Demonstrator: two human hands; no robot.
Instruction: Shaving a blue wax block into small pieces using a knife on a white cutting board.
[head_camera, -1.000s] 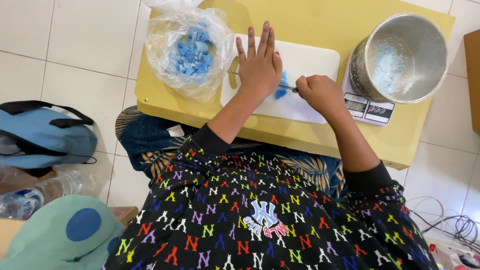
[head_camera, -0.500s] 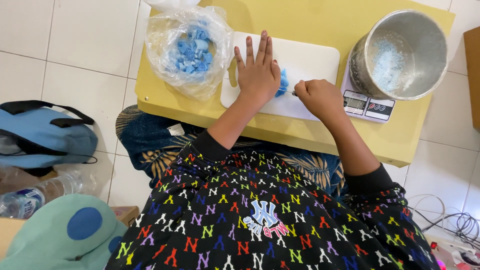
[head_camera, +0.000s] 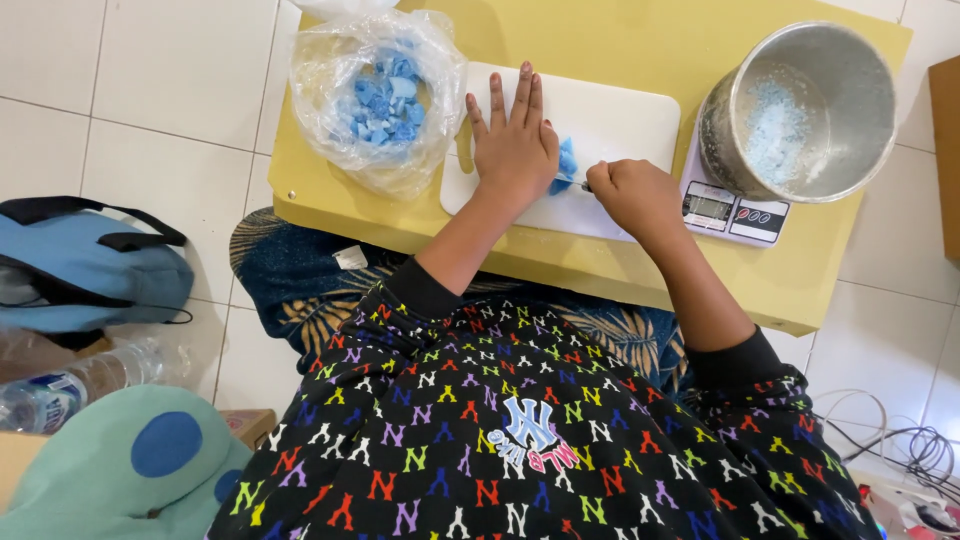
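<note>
The right hand (head_camera: 640, 195) is closed in a fist around a thin knife (head_camera: 578, 182); only a small bit of the tool pokes out, so its shape is hard to tell. Its tip touches a blue chunk (head_camera: 566, 165) on the white cutting board (head_camera: 620, 125). The left hand (head_camera: 515, 145) lies flat & open, fingers straight and close together, pressing down on the board w/ its edge right against the blue chunk. So the chunk sits between both hands, near the middle of the board. The board lies on a small yellow desk (head_camera: 600, 270). Left of the board, touching its corner, is a clear plastic bag (head_camera: 375, 95) w/ lots of blue pieces (head_camera: 382, 98) inside. Right of the board is a small white scale (head_camera: 730, 210), and on it stands a shiny metal pot (head_camera: 805, 110) w/ pale blue crumbs at the bottom. The person wears a black top w/ bright letters (head_camera: 520, 430). On the tile floor to the left are a blue bag (head_camera: 85, 270), a plastic bottle (head_camera: 70, 385) & a green thing w/ a blue dot (head_camera: 130, 470). Some wires (head_camera: 900, 450) lie at the far right.
</note>
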